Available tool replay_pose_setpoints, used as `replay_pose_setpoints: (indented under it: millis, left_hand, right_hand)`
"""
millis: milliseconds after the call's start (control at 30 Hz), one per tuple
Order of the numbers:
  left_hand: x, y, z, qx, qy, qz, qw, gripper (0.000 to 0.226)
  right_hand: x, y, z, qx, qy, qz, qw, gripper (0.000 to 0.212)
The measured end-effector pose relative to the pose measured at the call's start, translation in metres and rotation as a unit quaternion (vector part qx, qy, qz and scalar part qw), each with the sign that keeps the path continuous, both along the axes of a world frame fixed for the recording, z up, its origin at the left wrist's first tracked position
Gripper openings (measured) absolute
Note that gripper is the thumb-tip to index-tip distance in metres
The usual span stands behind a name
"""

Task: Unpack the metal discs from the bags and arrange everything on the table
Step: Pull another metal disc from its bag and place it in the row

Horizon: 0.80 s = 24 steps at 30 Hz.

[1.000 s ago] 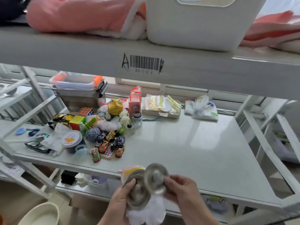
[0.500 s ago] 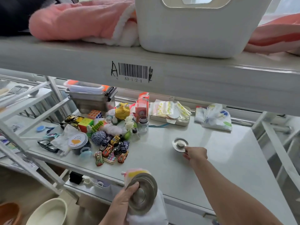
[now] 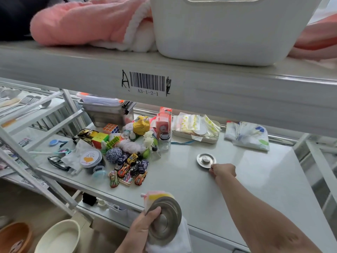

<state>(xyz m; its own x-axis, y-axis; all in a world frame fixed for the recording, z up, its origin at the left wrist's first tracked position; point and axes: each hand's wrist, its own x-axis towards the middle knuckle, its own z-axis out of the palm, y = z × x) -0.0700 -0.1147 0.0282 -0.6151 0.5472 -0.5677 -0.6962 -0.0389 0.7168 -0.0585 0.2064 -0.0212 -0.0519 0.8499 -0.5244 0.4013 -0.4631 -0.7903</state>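
One small metal disc with a raised centre lies flat on the white table, right of middle. My right hand reaches out to it, fingers curled and pinching its near rim. My left hand is below the table's front edge. It grips a stack of larger metal discs held on edge, together with a white bag with yellow and pink print that hangs behind and under them.
A clutter of toy cars, puzzle cubes, a round tin, yarn and small jars fills the table's left half. A tray of packets and a folded printed bag sit at the back. A shelf overhangs.
One second ago both hands held discs together near the front edge. My right hand then carried one small disc out onto the table; it has stayed at the disc's rim since.
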Motion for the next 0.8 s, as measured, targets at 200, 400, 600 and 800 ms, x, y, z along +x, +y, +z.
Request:
replay_pose_setpoints:
  millis: [200,400,600,800]
  left_hand:
    - [0.003,0.005,0.009,0.020,-0.001,0.005,1.000,0.019]
    - [0.011,0.008,0.010,0.037,-0.017,0.026,0.999,0.026]
    - [0.015,0.002,0.015,0.064,-0.167,-0.012,0.984,0.058]
    - [0.004,0.005,0.015,-0.023,-0.077,0.073,0.994,0.038]
  right_hand:
    - [0.032,-0.059,0.025,0.037,0.089,0.097,0.991,0.008]
    - [0.089,-0.179,0.073,0.071,0.117,0.399,0.907,0.016]
    - [0.095,-0.196,0.073,0.088,0.090,0.418,0.900,0.012]
    - [0.089,-0.166,0.061,-0.076,0.228,0.300,0.923,0.003]
